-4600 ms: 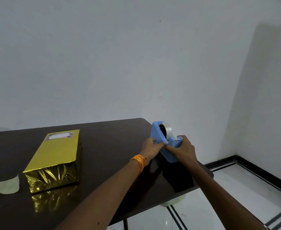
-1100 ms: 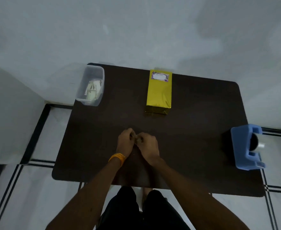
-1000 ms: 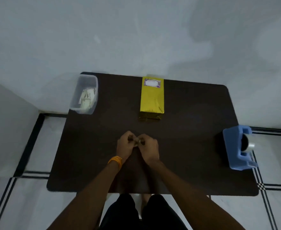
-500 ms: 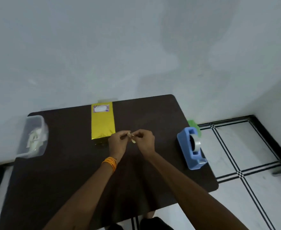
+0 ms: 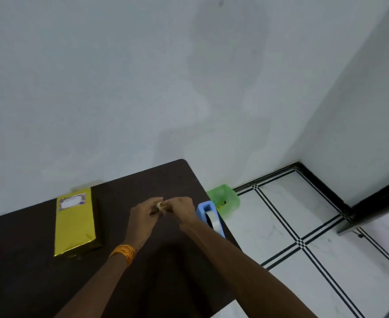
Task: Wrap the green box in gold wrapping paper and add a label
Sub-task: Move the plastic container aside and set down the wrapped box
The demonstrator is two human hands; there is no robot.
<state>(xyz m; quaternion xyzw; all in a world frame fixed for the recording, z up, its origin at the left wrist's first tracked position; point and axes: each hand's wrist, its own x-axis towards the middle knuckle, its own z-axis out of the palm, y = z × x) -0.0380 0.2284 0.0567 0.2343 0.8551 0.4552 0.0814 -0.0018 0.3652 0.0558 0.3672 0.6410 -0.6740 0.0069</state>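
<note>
Both hands meet over the far right part of the table [image 5: 28, 267]. On my feed the left hand [image 5: 143, 218] and the right hand [image 5: 182, 208] are drawn close together, fingers curled, and the fingertips of each pinch a small pale piece [image 5: 159, 205] held between them. The piece is too small and blurred for me to say what it is made of, and I cannot tell whether the hands rest on the tabletop or are held just above it. An orange bracelet [image 5: 123, 252] circles the left wrist. The gold-wrapped box [image 5: 74, 226] lies flat on the dark brown tabletop to the left of the hands, apart from them, with its long side running away from me. Its wrapping is closed all round as far as I can see, with a darker folded end facing me. A white label [image 5: 72, 202] with a purplish border sits on the top face at the box's far end, near the back edge of the table. Just right of the right hand, at the table's right edge, stands a blue tape dispenser [image 5: 208, 212] with a roll of clear tape [image 5: 213, 222] in it; the right forearm crosses in front of its near end. Beyond the table's far right corner, a green bin [image 5: 224, 199] sits on the white tiled floor [image 5: 303, 226] close to the wall [image 5: 143, 88].
</note>
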